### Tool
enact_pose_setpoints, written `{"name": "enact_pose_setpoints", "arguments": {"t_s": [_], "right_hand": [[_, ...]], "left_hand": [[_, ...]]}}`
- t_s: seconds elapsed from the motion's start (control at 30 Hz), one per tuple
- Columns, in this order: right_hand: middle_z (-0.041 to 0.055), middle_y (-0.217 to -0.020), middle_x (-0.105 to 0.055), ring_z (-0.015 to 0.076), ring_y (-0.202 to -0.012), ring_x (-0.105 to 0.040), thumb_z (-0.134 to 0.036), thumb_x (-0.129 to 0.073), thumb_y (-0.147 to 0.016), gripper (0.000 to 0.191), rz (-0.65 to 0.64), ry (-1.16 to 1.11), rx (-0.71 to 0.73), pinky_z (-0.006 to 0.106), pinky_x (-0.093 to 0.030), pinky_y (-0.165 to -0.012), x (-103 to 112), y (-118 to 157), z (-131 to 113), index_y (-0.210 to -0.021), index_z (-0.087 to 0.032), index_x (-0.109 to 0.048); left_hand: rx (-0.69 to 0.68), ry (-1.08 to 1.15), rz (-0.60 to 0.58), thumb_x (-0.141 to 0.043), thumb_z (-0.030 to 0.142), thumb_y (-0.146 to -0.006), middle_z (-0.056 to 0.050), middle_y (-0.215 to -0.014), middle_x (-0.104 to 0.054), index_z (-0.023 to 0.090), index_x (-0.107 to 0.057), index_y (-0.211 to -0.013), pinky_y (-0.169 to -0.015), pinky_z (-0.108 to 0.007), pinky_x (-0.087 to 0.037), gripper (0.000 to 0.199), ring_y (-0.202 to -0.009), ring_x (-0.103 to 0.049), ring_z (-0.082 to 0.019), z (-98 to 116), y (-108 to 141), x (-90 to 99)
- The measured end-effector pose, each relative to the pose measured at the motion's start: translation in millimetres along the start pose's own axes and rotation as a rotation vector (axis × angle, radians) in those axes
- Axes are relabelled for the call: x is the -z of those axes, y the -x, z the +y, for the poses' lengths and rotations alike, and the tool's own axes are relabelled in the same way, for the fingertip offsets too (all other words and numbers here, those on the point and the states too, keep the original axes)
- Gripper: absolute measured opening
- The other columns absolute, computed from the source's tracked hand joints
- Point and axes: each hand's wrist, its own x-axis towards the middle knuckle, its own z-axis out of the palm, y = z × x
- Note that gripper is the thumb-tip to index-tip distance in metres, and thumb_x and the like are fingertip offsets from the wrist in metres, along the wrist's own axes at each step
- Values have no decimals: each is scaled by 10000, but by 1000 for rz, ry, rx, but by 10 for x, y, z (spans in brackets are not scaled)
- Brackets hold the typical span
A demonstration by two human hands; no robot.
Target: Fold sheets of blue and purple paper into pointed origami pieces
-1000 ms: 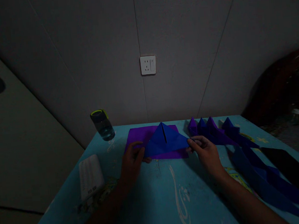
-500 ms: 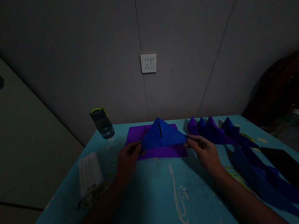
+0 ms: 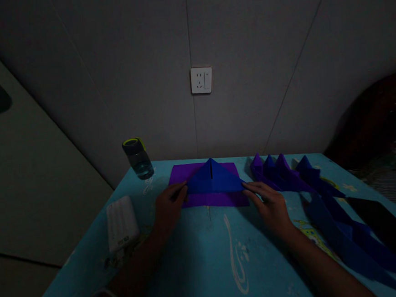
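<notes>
The left hand (image 3: 169,208) and the right hand (image 3: 269,204) are apart, each pinching one end of the folded blue paper (image 3: 214,179), which spans the space between them, its peak pointing away from the person. Beneath and behind it, the purple paper (image 3: 219,200) shows between the hands on the blue table (image 3: 206,257). Beyond the left hand stands the bottle (image 3: 139,160); nearer, left of that hand, is the white power bank (image 3: 121,223). Beyond and right of the right hand are purple and blue paper boats (image 3: 284,173); a larger blue boat (image 3: 352,237) lies further right, beside a dark flat object (image 3: 385,220) too dim to identify. Fingertips under the blue paper's ends are hidden, and the forearms run out of view. Compared with a second ago, the blue paper sits flatter and its central slit looks shorter.
</notes>
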Motion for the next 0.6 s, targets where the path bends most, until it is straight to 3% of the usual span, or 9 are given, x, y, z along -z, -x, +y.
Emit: {"name": "enact_pose_setpoints", "arguments": {"t_s": [0.1,0.2,0.3,0.6], "right_hand": [[65,-969,-737,218,-894,-691,-318,-630,-878,198,31,-5,-45,351,-547,-796,17,-5,11,-1020,-249,-748],[68,-993,-736,229,-932,-682,-333,-639,-868,203,50,-34,-109,370,-539,-821,27,-11,10,-1014,-245,-749],[67,-996,-739,231,-935,-680,-350,-664,-846,195,59,-87,-183,378,-535,-831,26,-18,7,-977,-240,-757],[63,-955,-749,238,-872,-690,-412,-663,-837,231,33,-144,-311,377,-531,-804,19,-20,36,-942,-230,-759]], "left_hand": [[-92,-71,-41,-681,384,-779,-82,-1081,-706,164,-727,-1036,-828,-336,-557,341,-936,-679,-214,-34,19,-15],[-187,-179,-71,-687,358,-786,-81,-1146,-683,195,-704,-1107,-933,-385,-523,360,-1043,-649,-233,-78,18,-19],[-272,-261,-81,-645,321,-831,-88,-1121,-690,188,-701,-1116,-964,-415,-503,320,-1026,-652,-235,-118,0,-15],[-459,-302,-100,-557,282,-912,-81,-1014,-718,191,-726,-1056,-866,-377,-560,239,-909,-690,-208,-137,4,1]]}}
